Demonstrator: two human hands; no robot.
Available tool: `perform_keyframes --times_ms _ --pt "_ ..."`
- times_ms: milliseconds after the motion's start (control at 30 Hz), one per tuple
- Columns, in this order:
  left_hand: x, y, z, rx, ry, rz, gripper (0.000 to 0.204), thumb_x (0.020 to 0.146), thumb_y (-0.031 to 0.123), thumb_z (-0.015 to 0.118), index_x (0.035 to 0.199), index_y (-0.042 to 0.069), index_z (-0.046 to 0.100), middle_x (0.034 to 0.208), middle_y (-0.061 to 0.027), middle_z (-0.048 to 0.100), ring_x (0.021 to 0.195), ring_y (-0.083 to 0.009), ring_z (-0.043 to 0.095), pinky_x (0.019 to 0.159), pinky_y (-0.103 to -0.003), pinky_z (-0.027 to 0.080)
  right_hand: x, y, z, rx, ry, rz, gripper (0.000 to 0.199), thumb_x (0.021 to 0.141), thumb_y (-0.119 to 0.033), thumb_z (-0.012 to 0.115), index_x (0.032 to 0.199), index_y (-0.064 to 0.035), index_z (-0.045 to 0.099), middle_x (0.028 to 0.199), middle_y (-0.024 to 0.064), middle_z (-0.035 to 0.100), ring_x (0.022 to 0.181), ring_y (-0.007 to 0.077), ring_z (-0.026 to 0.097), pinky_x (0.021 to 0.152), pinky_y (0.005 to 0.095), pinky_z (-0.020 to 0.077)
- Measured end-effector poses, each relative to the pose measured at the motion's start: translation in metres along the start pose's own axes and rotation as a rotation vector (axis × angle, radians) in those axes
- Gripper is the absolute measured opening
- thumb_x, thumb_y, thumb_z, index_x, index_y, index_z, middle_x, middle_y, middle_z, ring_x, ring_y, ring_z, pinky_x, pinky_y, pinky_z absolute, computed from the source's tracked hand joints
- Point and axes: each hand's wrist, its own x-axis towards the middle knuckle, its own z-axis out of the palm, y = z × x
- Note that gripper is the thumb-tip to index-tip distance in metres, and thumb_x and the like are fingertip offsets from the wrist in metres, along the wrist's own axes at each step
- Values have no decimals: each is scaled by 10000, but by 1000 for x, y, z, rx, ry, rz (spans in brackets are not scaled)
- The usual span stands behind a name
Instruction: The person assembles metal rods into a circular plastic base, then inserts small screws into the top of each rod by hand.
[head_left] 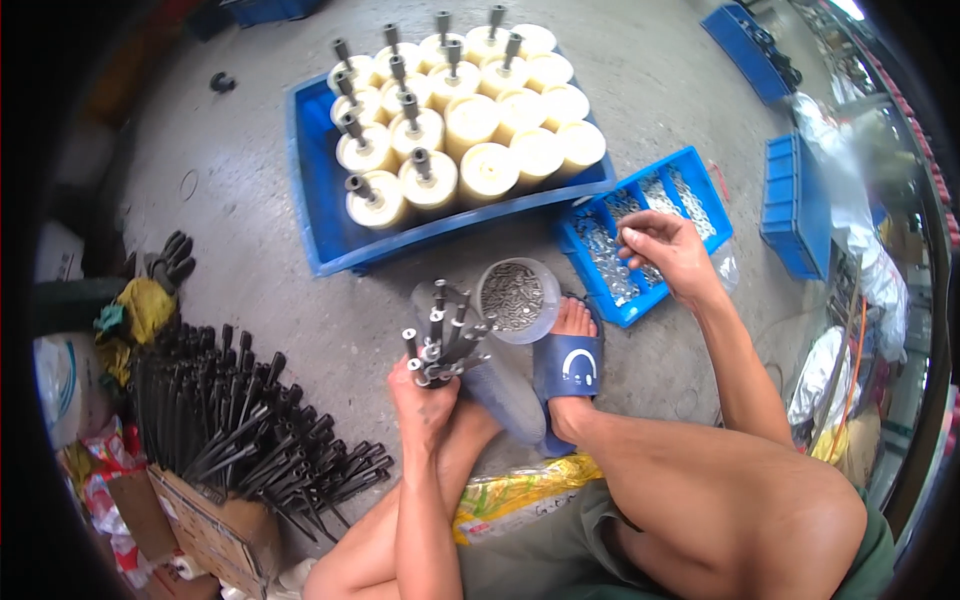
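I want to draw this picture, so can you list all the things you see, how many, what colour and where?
Rollers: about twenty, cream, in a blue tray at the top; some have dark bolts in them.
Washers: many, silver, in a small blue bin.
Tub of small metal parts: one, clear, by the foot.
Loose bolts: a big black pile, on the left.
Gloves: dark, far left.
Blue crates: at least two, right.
Slipper: one, dark blue.
Left hand: holds a bundle of bolts.
Right hand: picking at the washers.
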Motion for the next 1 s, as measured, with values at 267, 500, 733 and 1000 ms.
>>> perform_keyframes --times_ms 267,500,733,1000 --pt "2 0 6 105 18 172 301 747 -93 616 959 50 774 847 -131 758 726 -207 721 667 -369 560 -36 -43 115 -222 -259 -312 108 972 -77 704 1015 18 677 907 56 713 759 123 676 644 277 540" --pt "1 -15 15 53 67 62 92 754 106 723 736 92 634 733 -111 660 788 -371 634 732 -482 450 -33 -53 164 -536 -250 -1018 159 841 -28 784 944 -28 664 890 125 693 769 318 693 646 382 560" --pt "2 -14 17 143 37 128 194 773 -43 680 932 43 750 832 -104 763 763 -136 732 673 -331 581 -41 -62 158 -463 -390 -813 175 812 -3 806 937 -22 685 963 133 751 826 298 735 692 357 588" --pt "2 -18 17 159 40 147 205 747 -31 699 929 49 745 834 -107 758 760 -178 728 683 -340 578 -34 -70 156 -459 -470 -795 162 787 -15 833 881 -24 701 943 132 762 834 292 745 696 354 590"
